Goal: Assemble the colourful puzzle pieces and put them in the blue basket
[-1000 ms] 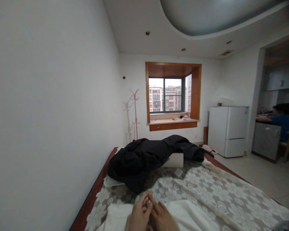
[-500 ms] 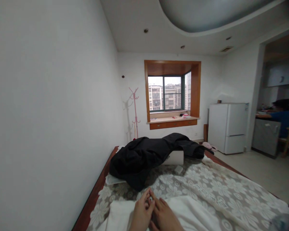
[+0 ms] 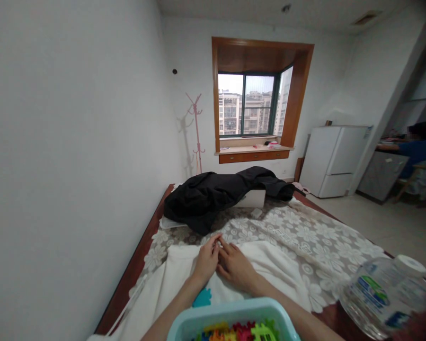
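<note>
My left hand (image 3: 208, 258) and my right hand (image 3: 234, 264) rest together on a white cloth (image 3: 270, 270), their fingertips touching. The fingers of both are loosely stretched out, and neither hand shows anything held. Closer to me, between my forearms, stands a light blue plastic tub (image 3: 234, 310), partly cut off by the frame's lower edge. Inside it lie several colourful toothed plastic pieces, among them a lime green piece (image 3: 266, 331) and a dark red piece (image 3: 244, 330). Beside my left forearm a teal piece (image 3: 202, 298) lies on the cloth, partly hidden.
A large clear plastic bottle (image 3: 379, 296) with a white cap is at the right. Black fabric (image 3: 199, 199) is draped over a white box (image 3: 253, 199) farther back on the flower-patterned tablecloth (image 3: 294, 237). A person in blue (image 3: 421, 151) sits in the far right room.
The view has tilted down and rolled slightly, bringing the tub, the teal piece and more of the bottle into sight. My hands keep touching each other on the cloth.
</note>
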Action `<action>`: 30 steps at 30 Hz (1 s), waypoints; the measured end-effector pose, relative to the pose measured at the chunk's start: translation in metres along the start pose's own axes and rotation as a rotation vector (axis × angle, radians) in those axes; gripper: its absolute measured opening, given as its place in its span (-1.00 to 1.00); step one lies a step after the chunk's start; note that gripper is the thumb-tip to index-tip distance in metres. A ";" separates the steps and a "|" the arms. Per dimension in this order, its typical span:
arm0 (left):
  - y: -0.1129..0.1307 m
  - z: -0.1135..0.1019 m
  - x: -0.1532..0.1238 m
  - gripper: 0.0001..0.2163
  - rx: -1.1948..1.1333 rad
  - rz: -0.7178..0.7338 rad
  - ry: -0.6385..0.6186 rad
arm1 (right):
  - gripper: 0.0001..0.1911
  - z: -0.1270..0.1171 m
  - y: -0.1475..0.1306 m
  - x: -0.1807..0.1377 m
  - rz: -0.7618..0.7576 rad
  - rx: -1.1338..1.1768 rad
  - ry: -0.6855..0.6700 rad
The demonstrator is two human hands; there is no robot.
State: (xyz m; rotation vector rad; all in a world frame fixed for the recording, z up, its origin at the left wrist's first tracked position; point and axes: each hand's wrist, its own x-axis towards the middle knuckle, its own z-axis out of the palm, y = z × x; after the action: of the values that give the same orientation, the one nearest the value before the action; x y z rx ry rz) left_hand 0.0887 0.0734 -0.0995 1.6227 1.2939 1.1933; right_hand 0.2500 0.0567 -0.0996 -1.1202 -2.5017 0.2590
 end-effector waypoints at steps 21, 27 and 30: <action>-0.010 0.002 0.002 -0.66 0.081 0.078 -0.048 | -0.48 0.007 0.009 -0.002 -0.036 -0.005 0.065; -0.009 0.002 0.001 -0.66 0.103 0.108 -0.045 | -0.46 0.008 0.009 -0.002 -0.033 0.001 0.071; -0.009 0.003 0.001 -0.66 0.119 0.117 -0.044 | -0.47 0.008 0.009 -0.002 -0.035 0.001 0.071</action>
State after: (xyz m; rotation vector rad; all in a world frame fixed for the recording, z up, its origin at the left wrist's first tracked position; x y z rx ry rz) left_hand 0.0888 0.0761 -0.1091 1.8225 1.2778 1.1621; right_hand 0.2539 0.0614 -0.1103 -1.0659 -2.4557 0.2079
